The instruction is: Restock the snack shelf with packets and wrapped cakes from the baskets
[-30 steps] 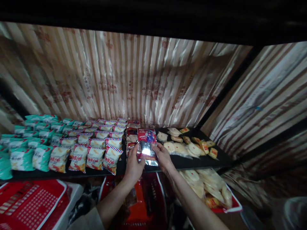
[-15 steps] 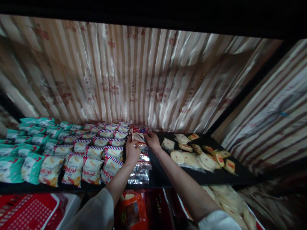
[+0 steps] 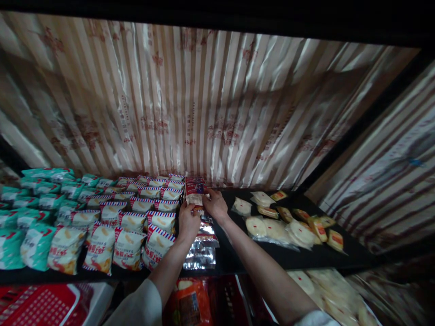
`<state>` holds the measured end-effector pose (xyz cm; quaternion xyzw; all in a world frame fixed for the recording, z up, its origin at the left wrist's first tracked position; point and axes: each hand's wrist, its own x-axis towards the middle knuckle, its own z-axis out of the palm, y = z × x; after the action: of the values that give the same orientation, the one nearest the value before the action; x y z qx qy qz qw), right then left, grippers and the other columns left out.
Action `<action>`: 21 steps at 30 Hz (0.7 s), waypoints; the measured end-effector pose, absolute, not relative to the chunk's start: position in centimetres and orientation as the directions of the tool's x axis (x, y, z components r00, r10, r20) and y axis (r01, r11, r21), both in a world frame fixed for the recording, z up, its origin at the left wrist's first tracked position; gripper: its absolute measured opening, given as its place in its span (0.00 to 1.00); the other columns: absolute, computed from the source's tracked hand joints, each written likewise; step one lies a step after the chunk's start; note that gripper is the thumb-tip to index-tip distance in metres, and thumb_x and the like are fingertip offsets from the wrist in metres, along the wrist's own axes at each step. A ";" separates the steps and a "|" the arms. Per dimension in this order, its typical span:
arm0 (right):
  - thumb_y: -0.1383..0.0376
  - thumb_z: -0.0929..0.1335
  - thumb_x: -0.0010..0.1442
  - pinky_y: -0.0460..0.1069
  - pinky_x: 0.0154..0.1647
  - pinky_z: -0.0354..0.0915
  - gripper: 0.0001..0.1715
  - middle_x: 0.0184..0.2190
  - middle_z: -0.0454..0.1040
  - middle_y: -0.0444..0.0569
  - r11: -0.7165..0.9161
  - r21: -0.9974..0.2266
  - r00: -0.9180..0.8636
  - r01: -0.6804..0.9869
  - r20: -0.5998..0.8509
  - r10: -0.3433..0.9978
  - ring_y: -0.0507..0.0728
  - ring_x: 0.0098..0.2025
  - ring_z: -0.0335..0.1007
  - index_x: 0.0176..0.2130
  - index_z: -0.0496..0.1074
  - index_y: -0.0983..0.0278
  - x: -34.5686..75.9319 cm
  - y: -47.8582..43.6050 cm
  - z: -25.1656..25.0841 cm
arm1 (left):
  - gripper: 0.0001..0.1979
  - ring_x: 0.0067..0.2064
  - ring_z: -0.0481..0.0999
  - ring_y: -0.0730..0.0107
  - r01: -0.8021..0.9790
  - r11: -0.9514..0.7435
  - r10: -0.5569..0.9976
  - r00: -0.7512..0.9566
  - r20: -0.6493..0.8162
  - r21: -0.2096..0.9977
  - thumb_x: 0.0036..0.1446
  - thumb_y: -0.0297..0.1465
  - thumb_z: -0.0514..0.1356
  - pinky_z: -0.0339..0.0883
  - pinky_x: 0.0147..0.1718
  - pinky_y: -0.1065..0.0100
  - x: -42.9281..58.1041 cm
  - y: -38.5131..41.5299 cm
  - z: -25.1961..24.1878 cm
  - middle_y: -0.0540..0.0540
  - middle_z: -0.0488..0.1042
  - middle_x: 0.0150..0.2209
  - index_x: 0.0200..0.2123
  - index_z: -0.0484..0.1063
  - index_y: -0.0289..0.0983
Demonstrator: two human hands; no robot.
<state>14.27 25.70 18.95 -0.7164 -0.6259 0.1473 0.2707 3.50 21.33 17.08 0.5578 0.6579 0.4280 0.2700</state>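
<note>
Both my hands are at a flat red-and-white snack packet (image 3: 195, 186), which lies at the back of a row of silvery packets (image 3: 200, 254) on the dark shelf. My left hand (image 3: 189, 222) is closed on the packet's near left edge, its fingertips partly hidden. From the right side, my right hand (image 3: 216, 204) pinches the same packet, the thumb toward its near edge. Just left of my left hand stand rows of puffed snack bags (image 3: 159, 244) with striped blue, red and white tops.
Teal snack bags (image 3: 37, 246) fill the shelf's left end. Clear-wrapped pale round cakes (image 3: 272, 227) and small yellow packets (image 3: 317, 227) lie on the right. Below are a red basket (image 3: 37, 305), an orange package (image 3: 190, 303) and more bagged pale food (image 3: 336, 294). Striped sheeting (image 3: 170, 99) hangs behind.
The view has shifted slightly closer to the shelf. My right hand has slid a little along the packet's right side, and more of the packet's red top shows. Both hands remain on it.
</note>
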 end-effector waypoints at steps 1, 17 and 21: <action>0.59 0.62 0.57 0.51 0.46 0.61 0.19 0.46 0.69 0.53 -0.062 -0.571 0.172 0.819 0.141 0.975 0.60 0.47 0.68 0.46 0.72 0.58 14.2 25.7 18.9 | 0.17 0.54 0.68 0.61 0.505 0.021 0.965 -0.236 0.115 0.863 0.49 0.22 0.53 0.60 0.55 0.63 3.6 21.4 17.0 0.38 0.70 0.52 0.43 0.74 0.32; 0.65 0.62 0.56 0.53 0.54 0.54 0.16 0.46 0.72 0.51 0.123 -0.559 0.080 0.820 0.325 0.942 0.58 0.52 0.62 0.41 0.75 0.62 14.0 27.0 16.5 | 0.20 0.60 0.60 0.54 0.530 0.021 0.969 -0.218 0.113 0.848 0.49 0.22 0.53 0.54 0.59 0.59 3.8 21.0 16.6 0.36 0.63 0.58 0.47 0.71 0.29; 0.65 0.61 0.57 0.54 0.55 0.56 0.16 0.49 0.70 0.54 0.232 -0.605 0.108 0.762 0.472 0.875 0.59 0.53 0.61 0.41 0.74 0.65 14.2 25.4 17.1 | 0.18 0.62 0.57 0.58 0.537 -0.120 0.947 -0.192 0.259 0.835 0.49 0.21 0.53 0.52 0.61 0.60 4.0 17.9 17.8 0.42 0.61 0.59 0.43 0.73 0.35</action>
<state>14.17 25.40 17.12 -0.6158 -0.6644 0.0677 0.4181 4.05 17.91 17.82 0.5944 0.6239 0.4546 0.2253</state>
